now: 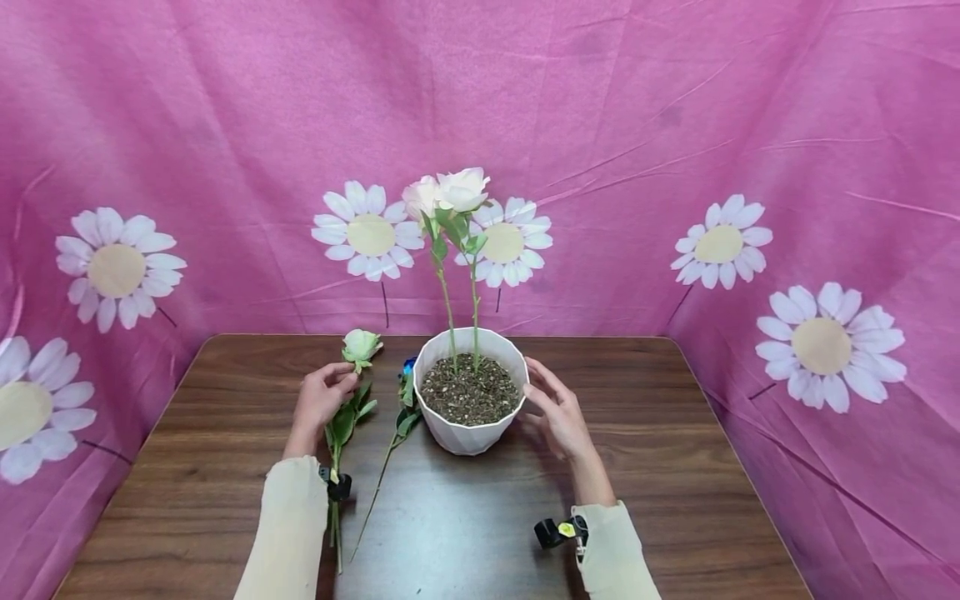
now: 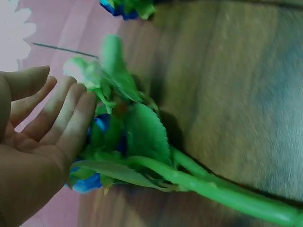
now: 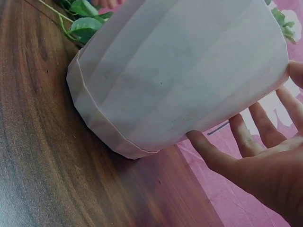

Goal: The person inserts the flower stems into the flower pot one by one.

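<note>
A white faceted pot (image 1: 472, 440) holds dark soil (image 1: 468, 396), with a white rose (image 1: 463, 190) and a pale pink rose (image 1: 421, 198) standing upright in it. My right hand (image 1: 558, 417) touches the pot's right side with spread fingers, its thumb up by the rim. To the left, my left hand (image 1: 324, 402) is at the head of a pale green rose (image 1: 362, 347) lying on the table. In the left wrist view its fingers are extended, the thumb apart from them, beside leaves (image 2: 147, 137) and blue petals (image 2: 87, 182) lying beneath.
A blue rose (image 1: 408, 367) lies between the pot and the left-hand stems, its thin stem (image 1: 375, 492) pointing towards the front. The wooden table (image 1: 675, 500) ends at a pink cloth (image 1: 600, 100) printed with daisies. Each wrist wears a small black camera (image 1: 551, 533).
</note>
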`<state>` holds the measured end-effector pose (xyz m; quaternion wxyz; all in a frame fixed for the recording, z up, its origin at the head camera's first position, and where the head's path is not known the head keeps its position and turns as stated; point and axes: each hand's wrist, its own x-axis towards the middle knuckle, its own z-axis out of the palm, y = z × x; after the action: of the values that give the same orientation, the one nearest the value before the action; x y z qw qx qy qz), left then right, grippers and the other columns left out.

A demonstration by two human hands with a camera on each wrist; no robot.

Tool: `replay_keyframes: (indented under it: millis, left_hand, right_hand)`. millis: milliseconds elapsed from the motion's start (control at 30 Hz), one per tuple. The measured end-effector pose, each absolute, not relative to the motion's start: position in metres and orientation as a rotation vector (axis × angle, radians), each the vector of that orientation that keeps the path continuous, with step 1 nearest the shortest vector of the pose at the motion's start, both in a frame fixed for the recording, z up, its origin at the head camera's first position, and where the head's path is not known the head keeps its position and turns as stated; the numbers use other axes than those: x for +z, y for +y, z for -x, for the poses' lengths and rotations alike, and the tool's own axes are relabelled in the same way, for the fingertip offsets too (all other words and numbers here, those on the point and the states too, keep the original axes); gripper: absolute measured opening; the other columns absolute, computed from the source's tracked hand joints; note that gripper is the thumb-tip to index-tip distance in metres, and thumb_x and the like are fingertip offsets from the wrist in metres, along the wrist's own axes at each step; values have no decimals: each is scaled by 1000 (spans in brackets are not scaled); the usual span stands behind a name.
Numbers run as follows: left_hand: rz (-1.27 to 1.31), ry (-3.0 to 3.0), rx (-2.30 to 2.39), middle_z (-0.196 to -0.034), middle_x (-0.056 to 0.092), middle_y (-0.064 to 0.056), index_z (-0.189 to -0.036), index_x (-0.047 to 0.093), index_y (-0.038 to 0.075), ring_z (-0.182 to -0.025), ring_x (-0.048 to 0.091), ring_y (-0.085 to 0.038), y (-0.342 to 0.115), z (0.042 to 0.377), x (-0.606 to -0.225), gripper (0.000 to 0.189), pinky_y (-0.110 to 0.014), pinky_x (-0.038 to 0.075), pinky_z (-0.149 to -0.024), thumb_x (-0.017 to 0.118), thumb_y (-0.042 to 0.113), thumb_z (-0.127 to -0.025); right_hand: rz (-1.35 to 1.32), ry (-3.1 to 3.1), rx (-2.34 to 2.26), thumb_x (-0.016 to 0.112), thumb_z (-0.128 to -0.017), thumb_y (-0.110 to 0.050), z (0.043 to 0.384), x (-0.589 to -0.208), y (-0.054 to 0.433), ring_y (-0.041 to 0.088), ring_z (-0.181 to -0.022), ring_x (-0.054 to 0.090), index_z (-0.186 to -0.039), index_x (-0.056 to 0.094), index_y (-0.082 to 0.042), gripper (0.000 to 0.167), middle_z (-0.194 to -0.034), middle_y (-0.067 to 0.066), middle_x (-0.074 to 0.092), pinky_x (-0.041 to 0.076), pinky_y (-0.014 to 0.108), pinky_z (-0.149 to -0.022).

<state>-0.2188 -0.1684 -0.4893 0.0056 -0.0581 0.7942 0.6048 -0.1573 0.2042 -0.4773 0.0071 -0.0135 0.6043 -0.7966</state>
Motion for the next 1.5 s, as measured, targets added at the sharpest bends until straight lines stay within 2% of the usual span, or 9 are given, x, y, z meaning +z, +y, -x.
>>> replay_keyframes:
  millis: [100,200,333,467,733,933,1167,1367,1500]
  left_hand:
    - [221,2629,1755,-114,68,-28,-125,62,-11,-86,63,-8,-173,219,-498,31,-14,51,-72,63,4,-98]
    - [201,2714,1640,-113,69,-28,-123,63,-12,-90,65,-17,-176,220,-502,31,-15,48,-71,63,0,-95]
    - [130,2807,1438,-113,69,-27,-122,63,-13,-100,68,-34,-176,222,-504,33,-31,54,-82,64,-2,-91]
    - [108,2848,1289,-112,71,-24,-122,64,-10,-106,66,-40,-174,222,-508,35,-49,50,-93,68,2,-89]
    - [181,2860,1335,-107,74,-18,-116,69,-7,-107,68,-37,-176,220,-523,28,-50,49,-96,69,4,-90]
    - [158,2881,1215,-87,72,-14,-97,70,-2,-86,66,-35,-188,215,-512,17,-43,50,-76,75,6,-83]
    - [106,2743,1067,-80,70,-9,-97,66,-1,-83,65,-30,-192,212,-503,27,-40,51,-73,80,14,-79]
    - [54,2635,1029,-58,54,3,-68,51,11,-60,58,-16,-195,207,-498,34,-29,42,-57,83,14,-82]
    - [55,2510,996,-58,57,-2,-59,46,14,-55,60,-15,-194,199,-487,43,-29,53,-54,82,9,-83]
  right_hand:
    - [42,1891,-2490,53,-100,0,157,-477,204,28,-119,54,-154,38,0,56,-149,22,42,54,57,-88]
    - [30,1898,-2493,54,-100,-1,157,-476,203,28,-118,55,-153,39,0,55,-148,22,43,53,58,-89]
    - [25,1909,-2484,55,-100,-2,157,-476,203,26,-118,55,-153,39,0,55,-148,23,43,52,58,-89]
    - [15,1901,-2490,54,-100,0,157,-477,202,26,-118,55,-153,39,1,55,-148,23,43,52,58,-89]
    - [44,1886,-2498,54,-100,-1,156,-480,201,28,-118,55,-153,38,2,55,-149,23,43,52,60,-90]
    - [121,1941,-2484,61,-100,-11,156,-482,205,24,-120,55,-150,48,-8,52,-142,12,52,53,56,-90]
    - [67,1906,-2495,60,-99,-8,158,-479,205,27,-122,53,-152,42,-2,57,-147,19,46,50,60,-93]
    - [34,1884,-2484,54,-101,0,158,-477,202,28,-124,52,-153,38,1,55,-150,25,41,51,59,-94]
    - [142,1889,-2507,58,-99,-7,163,-485,208,28,-123,52,-153,41,-1,56,-149,22,44,53,58,-90]
